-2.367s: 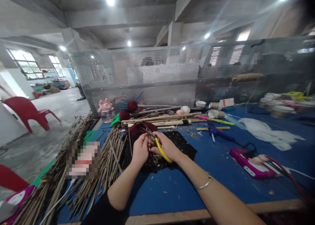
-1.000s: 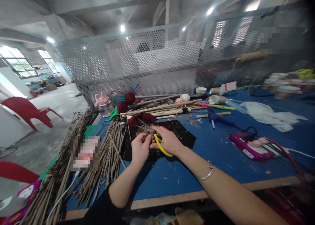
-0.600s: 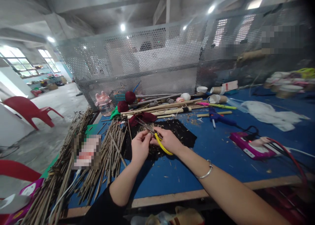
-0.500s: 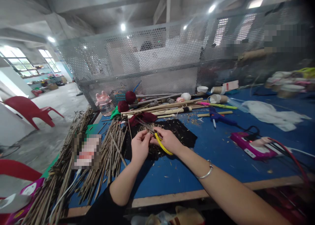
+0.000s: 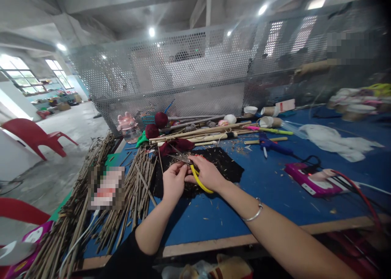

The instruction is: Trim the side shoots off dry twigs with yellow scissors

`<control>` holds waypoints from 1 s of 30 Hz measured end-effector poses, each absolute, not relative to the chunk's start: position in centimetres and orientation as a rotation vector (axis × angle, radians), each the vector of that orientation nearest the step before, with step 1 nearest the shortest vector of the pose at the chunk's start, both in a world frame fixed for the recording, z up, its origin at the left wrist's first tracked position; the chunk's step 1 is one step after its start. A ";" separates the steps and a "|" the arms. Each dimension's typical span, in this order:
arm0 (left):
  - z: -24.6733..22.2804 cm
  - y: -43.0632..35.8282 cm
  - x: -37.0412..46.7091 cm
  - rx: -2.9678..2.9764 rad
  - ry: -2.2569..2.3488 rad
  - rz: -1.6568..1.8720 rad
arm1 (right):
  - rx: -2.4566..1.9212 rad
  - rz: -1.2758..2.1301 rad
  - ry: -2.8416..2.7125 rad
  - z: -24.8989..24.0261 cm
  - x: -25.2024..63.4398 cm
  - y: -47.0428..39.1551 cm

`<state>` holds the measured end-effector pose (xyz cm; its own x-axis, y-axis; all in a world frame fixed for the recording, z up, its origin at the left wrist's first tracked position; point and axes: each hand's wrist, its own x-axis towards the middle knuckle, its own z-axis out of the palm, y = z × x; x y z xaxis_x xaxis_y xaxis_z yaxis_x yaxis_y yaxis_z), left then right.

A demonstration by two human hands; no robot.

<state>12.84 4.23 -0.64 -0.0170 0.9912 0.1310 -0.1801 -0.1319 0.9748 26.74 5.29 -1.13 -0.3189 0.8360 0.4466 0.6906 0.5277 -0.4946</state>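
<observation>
Yellow-handled scissors (image 5: 200, 180) are gripped in my right hand (image 5: 208, 174), their blades pointing up and left over a black cloth (image 5: 229, 165). My left hand (image 5: 174, 181) is closed in a pinch just left of them, its fingertips close to my right fingers; whatever it pinches is too small to make out. Small plant scraps lie scattered on the cloth under both hands. A dark red cloth (image 5: 180, 145) sits just beyond the blades. Cut brown sticks (image 5: 142, 185) lie left of my left hand.
A blue glue gun (image 5: 275, 145) and a purple power strip (image 5: 305, 179) are at the right on the blue table (image 5: 259, 205). Long stems (image 5: 73, 205) run along the left side. Behind stands a perforated metal screen (image 5: 183, 75); white plastic (image 5: 332, 140) lies far right.
My right fingers and the scissors have shifted very slightly. My left hand stays almost in place, and the whole view has moved a little.
</observation>
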 end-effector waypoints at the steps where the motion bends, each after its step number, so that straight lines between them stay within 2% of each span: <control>1: -0.7 4.3 12.8 1.171 1.010 1.387 | -1.233 0.296 -2.096 -1.2 26.8 5.3; 16: -1.3 4.7 12.3 1.131 1.124 1.366 | -1.280 0.358 -2.081 -1.0 26.8 5.3; 23: -1.0 4.8 12.3 1.192 1.071 1.387 | -1.359 0.224 -2.089 -1.1 26.8 5.2; 30: -1.0 4.7 12.5 1.222 1.036 1.339 | -1.324 0.255 -2.103 -1.6 26.9 5.5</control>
